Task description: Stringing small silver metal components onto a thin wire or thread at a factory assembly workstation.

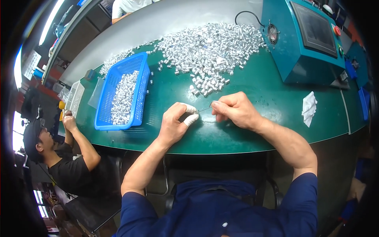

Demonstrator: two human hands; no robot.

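My left hand, with white covers on thumb and forefinger, pinches a small part that is mostly hidden between the fingertips. A thin dark rod, like a needle or pick, is gripped between the thumb and fingers of my right hand. Its tip reaches the left fingertips. Just beyond both hands lies a big heap of small silver metal cylinders, spilling toward me in a narrow tongue. Left of my left hand, a blue plastic basket holds many more of these pieces.
A teal machine with a dark screen and red button stands at the right rear of the green table. A crumpled white cloth lies at right. At left are a white perforated tray and a seated co-worker; another person sits opposite.
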